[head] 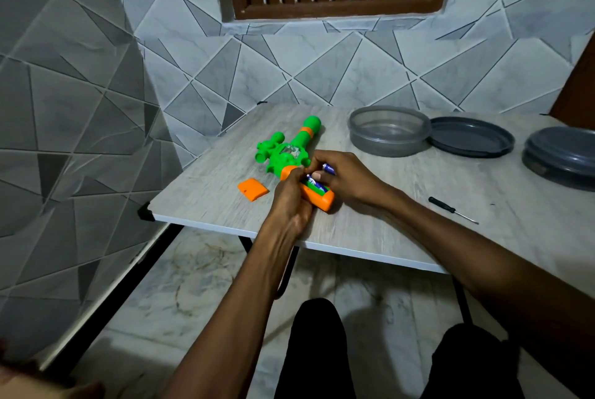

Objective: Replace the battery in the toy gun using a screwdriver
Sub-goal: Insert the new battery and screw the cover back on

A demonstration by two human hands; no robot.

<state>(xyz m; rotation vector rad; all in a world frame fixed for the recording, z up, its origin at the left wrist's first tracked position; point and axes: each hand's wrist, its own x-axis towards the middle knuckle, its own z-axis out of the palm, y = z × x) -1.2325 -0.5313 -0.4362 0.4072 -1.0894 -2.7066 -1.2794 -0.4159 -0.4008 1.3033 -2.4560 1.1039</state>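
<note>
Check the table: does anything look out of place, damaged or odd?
Nothing looks damaged or spilled. The orange cover lies loose on the table, left of the toy gun, whose open handle shows batteries: expected in a battery swap.

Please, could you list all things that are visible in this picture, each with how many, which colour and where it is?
toy gun: 1, green and orange, lying on the table, compartment in its grip open
battery cover: 1, orange, on the table left of the grip
batteries in compartment: count unclear, purple and white
battery: 1, purple and white, in the right hand's fingers
screwdriver: 1, black handle, on the table at right
open container: 1, clear grey, back of table
lid: 1, dark grey, beside the open container
closed container: 1, dark grey, far right
table: 1, pale wood grain
left hand: grips the gun's grip
right hand: pinches the battery
</note>
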